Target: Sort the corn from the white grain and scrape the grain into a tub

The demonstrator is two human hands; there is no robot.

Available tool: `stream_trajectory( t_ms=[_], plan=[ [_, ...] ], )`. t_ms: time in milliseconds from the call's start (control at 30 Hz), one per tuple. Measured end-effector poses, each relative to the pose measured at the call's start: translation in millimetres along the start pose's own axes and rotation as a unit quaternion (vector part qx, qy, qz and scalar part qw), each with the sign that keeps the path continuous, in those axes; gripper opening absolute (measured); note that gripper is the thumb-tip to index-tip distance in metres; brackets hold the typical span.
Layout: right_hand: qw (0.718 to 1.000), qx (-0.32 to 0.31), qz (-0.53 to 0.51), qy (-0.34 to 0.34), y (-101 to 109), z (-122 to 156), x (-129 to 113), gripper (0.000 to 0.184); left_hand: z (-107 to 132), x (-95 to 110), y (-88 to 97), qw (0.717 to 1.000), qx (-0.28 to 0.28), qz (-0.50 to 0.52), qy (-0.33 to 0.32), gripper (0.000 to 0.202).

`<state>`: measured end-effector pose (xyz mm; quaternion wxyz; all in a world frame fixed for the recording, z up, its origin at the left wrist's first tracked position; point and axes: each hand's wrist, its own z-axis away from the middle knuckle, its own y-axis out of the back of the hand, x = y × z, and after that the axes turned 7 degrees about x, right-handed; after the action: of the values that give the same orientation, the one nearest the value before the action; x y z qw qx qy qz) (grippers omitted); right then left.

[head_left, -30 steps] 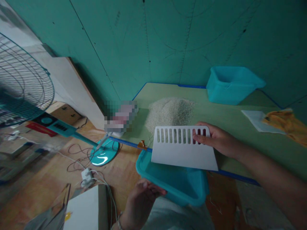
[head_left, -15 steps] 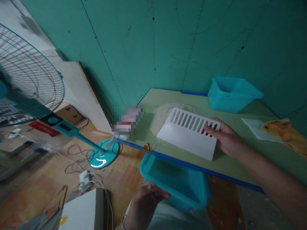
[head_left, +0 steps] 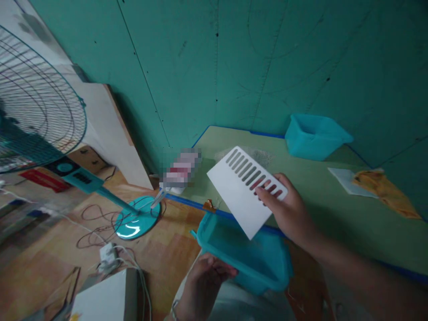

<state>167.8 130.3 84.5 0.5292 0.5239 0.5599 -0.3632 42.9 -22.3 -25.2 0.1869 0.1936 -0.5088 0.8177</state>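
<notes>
My right hand (head_left: 289, 207) grips one end of a white slotted plastic board (head_left: 240, 203), thumb over the slots. The board is tilted, its lower corner over a turquoise plastic tub (head_left: 230, 247) below the table's front edge. Behind the board, pale grains (head_left: 264, 156) lie on the green tabletop (head_left: 314, 183), partly hidden. My left hand (head_left: 212, 272) holds the tub's near rim, its fingers curled at the edge. Some of the tub's inside is hidden by the board.
A second turquoise tub (head_left: 316, 140) stands at the table's back, near an orange cloth (head_left: 384, 187) and a white sheet (head_left: 347, 183). A pixelated item (head_left: 182, 169) sits at the left corner. On the left are a standing fan (head_left: 76, 174), loose cables and a white box (head_left: 103, 294).
My right hand has drawn the board back towards me and left, turning it over the tub's far rim. Fewer grains show on the tabletop. My left hand stays at the near rim.
</notes>
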Motion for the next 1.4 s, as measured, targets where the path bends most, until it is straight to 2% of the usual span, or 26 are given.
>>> stream_trajectory(
  t_ms=[167, 433, 767, 933, 1400],
  plan=[
    [0.998, 0.047, 0.002, 0.043, -36, -7, 5, 0.018, 4, 1, -2.3, 1.000, 0.020, -0.006, 0.002, 0.018],
    [0.984, 0.152, -0.042, 0.080, -48, -30, 2, 0.023, 5, 1, -1.1, 1.000, 0.009, 0.010, -0.005, 0.019],
    [0.985, 0.112, 0.019, 0.131, -88, -25, 22, 0.024, 6, 4, 0.1, 1.000, 0.014, 0.021, -0.003, 0.016],
    [0.985, 0.097, 0.042, 0.135, -85, -27, 24, 0.023, 5, 4, 2.9, 0.999, 0.010, 0.034, -0.008, 0.016],
    [0.981, 0.104, 0.082, 0.140, -47, -35, 28, 0.025, 6, 3, 6.1, 1.000, 0.009, 0.028, -0.008, 0.017]
  ],
)
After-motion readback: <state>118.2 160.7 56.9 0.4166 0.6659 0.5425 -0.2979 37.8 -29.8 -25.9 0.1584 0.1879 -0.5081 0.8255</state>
